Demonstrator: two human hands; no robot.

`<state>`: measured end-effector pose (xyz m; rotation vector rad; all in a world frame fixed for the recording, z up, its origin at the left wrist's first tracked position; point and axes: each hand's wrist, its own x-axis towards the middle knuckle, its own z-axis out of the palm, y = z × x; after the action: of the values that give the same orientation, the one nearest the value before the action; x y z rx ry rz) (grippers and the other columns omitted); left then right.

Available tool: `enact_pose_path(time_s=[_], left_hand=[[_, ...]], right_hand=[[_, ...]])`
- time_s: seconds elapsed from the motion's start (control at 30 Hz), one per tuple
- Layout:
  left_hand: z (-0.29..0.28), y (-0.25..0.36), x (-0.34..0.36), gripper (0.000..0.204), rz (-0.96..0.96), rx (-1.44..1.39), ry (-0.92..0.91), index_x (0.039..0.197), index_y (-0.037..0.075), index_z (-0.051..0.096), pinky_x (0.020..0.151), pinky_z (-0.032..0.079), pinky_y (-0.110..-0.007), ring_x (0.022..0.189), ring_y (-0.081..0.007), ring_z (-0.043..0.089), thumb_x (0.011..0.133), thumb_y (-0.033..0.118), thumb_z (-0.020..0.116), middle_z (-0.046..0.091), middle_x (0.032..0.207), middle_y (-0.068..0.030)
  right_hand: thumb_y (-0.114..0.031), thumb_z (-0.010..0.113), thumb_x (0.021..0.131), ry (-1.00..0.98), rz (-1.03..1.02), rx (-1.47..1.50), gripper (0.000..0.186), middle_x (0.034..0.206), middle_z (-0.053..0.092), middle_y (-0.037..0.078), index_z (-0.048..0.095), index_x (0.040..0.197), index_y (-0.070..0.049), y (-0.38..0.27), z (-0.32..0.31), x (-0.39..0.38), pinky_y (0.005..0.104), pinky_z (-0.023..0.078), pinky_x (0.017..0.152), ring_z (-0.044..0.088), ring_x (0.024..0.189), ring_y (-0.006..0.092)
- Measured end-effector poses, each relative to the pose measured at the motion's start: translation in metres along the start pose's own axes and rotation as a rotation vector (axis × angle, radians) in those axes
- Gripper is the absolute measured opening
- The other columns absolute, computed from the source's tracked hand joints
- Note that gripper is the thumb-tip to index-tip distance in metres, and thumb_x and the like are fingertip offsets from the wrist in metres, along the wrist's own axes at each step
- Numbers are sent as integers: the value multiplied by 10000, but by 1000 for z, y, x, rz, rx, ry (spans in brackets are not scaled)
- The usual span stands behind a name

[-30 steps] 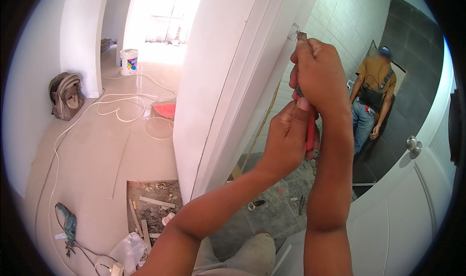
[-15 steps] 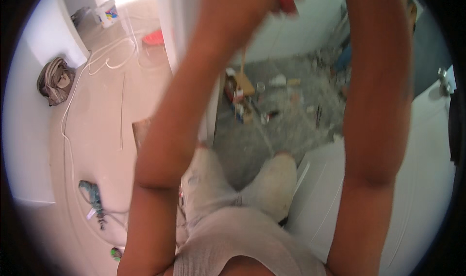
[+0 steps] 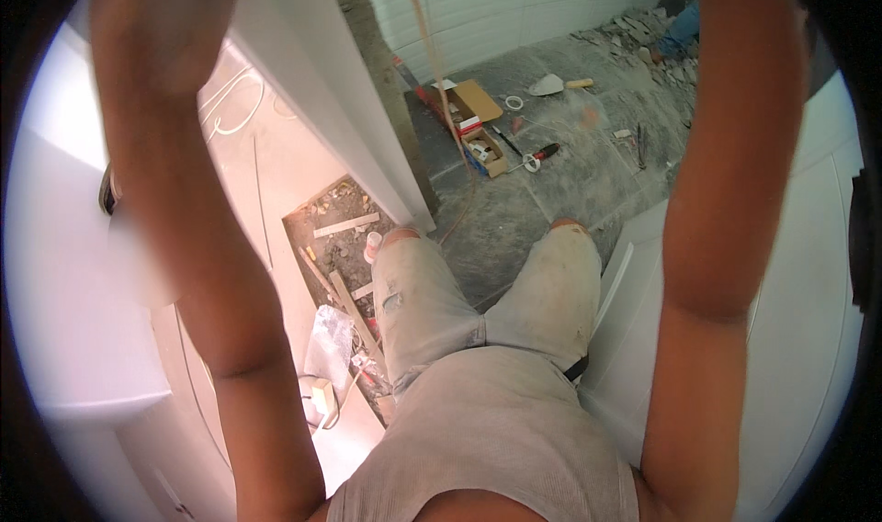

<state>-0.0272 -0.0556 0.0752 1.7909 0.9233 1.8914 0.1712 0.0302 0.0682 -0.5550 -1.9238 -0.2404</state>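
Both my arms are raised past the top of the view. My left hand [image 3: 165, 21] shows only in part at the upper left, beside the white door frame [image 3: 322, 99]; its fingers are cut off or hidden, so I cannot tell what they hold. My right forearm [image 3: 726, 154] runs up along the right, with that hand out of view. Behind the right arm is the white door panel [image 3: 620, 338]. My dusty trousers [image 3: 542, 292] and feet are below, at the doorway.
On the dusty grey tiles [image 3: 524, 209] lie open boxes [image 3: 478, 99], a trowel [image 3: 547, 85], red-handled tool [image 3: 547, 151] and rubble [image 3: 611, 39], with another person's leg [image 3: 678, 35]. Left are a debris-filled floor pit [image 3: 335, 223], plastic bag [image 3: 329, 338] and white cable [image 3: 234, 99].
My arms have risen and spread apart, carrying the hands and red-handled tool up out of clear sight. The view has tipped down toward my body and the floor.
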Motion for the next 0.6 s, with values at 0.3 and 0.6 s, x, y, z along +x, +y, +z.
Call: enact_pose_path(time_s=[0.3,0.6], left_hand=[[-12,-37,17,431,-42,490,50,1045,-28,625,671,488,-311,700,-166,627,1083,374,475,675,821,-111],[-2,-60,-117,522,-394,206,-65,1254,12,545,701,470,-300,766,-152,561,981,445,646,582,942,-57]], right_hand=[[-400,589,975,-1130,1293,-289,466,1270,632,263,697,1213,-15,85,55,-381,495,448,1042,539,1230,437],[-477,681,885,-843,1565,-157,573,1335,632,213,690,1286,-68,87,69,-471,499,409,1093,559,1270,396]])
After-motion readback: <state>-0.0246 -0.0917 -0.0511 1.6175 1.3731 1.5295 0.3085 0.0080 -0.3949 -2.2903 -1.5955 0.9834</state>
